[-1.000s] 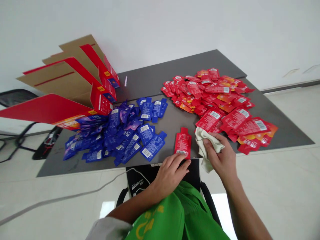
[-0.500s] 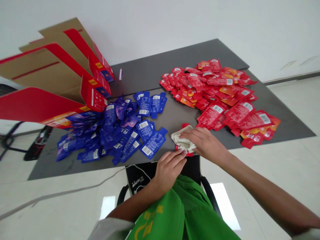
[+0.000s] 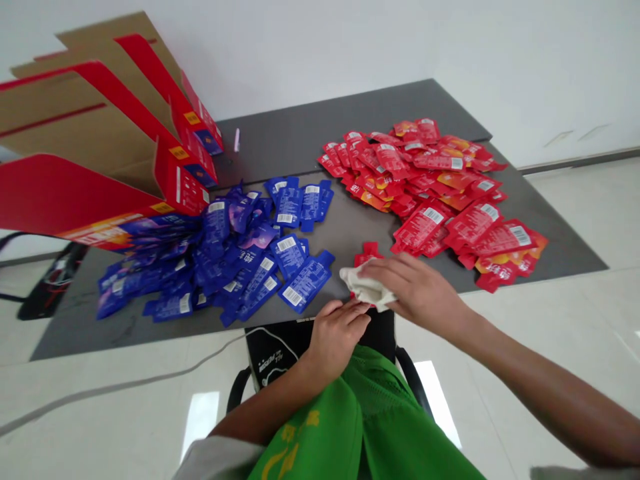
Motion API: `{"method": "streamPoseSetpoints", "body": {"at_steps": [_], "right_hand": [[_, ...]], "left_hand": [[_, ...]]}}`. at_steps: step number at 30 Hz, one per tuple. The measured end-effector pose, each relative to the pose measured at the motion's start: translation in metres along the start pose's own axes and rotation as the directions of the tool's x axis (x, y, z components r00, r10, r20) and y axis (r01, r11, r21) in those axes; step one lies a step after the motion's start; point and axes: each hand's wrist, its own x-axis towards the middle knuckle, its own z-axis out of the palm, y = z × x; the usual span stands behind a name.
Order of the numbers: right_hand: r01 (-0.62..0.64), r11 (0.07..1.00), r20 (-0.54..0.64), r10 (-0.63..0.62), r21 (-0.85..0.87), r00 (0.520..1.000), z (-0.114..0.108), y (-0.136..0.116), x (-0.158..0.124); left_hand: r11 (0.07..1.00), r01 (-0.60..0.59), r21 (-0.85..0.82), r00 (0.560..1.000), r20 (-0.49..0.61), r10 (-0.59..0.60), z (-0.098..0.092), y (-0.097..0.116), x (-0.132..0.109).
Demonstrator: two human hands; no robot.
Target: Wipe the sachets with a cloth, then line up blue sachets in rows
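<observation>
A white cloth (image 3: 366, 284) is bunched under the fingers of my right hand (image 3: 411, 285), which is closed on it. Beneath the cloth lies a red pouch (image 3: 369, 252) at the table's front edge; its far end shows and its middle is covered. My left hand (image 3: 341, 331) presses its fingertips on the near end of that pouch, close beside the cloth. To the left are many blue pouches (image 3: 304, 281), the nearest lying flat with its barcode up. A heap of red pouches (image 3: 420, 223) spreads to the right of my right hand.
Red cardboard boxes (image 3: 165, 175) with open flaps stand at the left on the grey table (image 3: 280, 133). A small pale pink stick (image 3: 237, 140) lies behind the blue heap. Below the front edge are a black chair (image 3: 410, 380) and a cable (image 3: 165, 377).
My right hand has shifted the cloth slightly toward me, and more of the red pouch's far end shows. My left hand stays at the near end. The whole view has shifted slightly.
</observation>
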Motion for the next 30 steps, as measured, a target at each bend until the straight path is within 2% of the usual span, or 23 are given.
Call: {"method": "streamPoseSetpoints", "body": {"at_steps": [2, 4, 9, 13, 15, 18, 21, 23, 26, 30], "right_hand": [[0.018, 1.000, 0.038, -0.019, 0.023, 0.999, 0.011, -0.004, -0.011], [-0.023, 1.000, 0.044, 0.022, 0.022, 0.999, 0.021, 0.004, -0.012], [-0.104, 0.992, 0.057, 0.108, -0.073, 0.992, 0.028, 0.047, 0.020], [-0.203, 0.960, 0.004, 0.208, -0.190, 0.978, 0.018, 0.066, 0.043], [-0.227, 0.954, -0.070, 0.217, -0.194, 0.974, 0.010, 0.059, 0.042], [-0.196, 0.972, -0.143, 0.177, -0.131, 0.974, 0.000, 0.029, 0.027], [-0.081, 0.994, -0.024, 0.079, -0.075, 0.997, 0.003, -0.005, 0.004], [-0.056, 0.997, 0.046, 0.058, -0.044, 0.997, 0.012, -0.017, -0.006], [-0.099, 0.994, 0.058, 0.101, -0.034, 0.993, 0.024, -0.008, -0.006], [-0.152, 0.983, 0.046, 0.158, -0.106, 0.986, 0.030, 0.032, 0.019]], "left_hand": [[1.000, -0.004, -0.003, 1.000, -0.021, 0.004, -0.001, 0.000, 0.001], [1.000, -0.012, -0.015, 1.000, -0.026, 0.012, -0.002, 0.000, 0.001], [0.999, 0.010, -0.040, 0.999, 0.039, -0.008, -0.002, 0.000, 0.000], [0.999, 0.017, -0.049, 1.000, 0.011, -0.016, 0.001, -0.001, 0.000], [0.999, 0.011, -0.048, 1.000, -0.013, -0.012, 0.002, 0.000, 0.001], [0.999, 0.000, -0.047, 0.999, -0.044, -0.003, 0.002, 0.001, 0.001], [0.999, -0.004, -0.034, 0.997, -0.073, 0.001, 0.001, 0.002, 0.002], [1.000, 0.004, -0.022, 0.997, -0.075, -0.005, 0.000, 0.002, 0.002], [1.000, -0.005, -0.025, 0.998, -0.070, 0.004, -0.001, 0.002, 0.003], [0.999, -0.013, -0.048, 0.998, -0.063, 0.010, -0.001, 0.002, 0.003]]}}
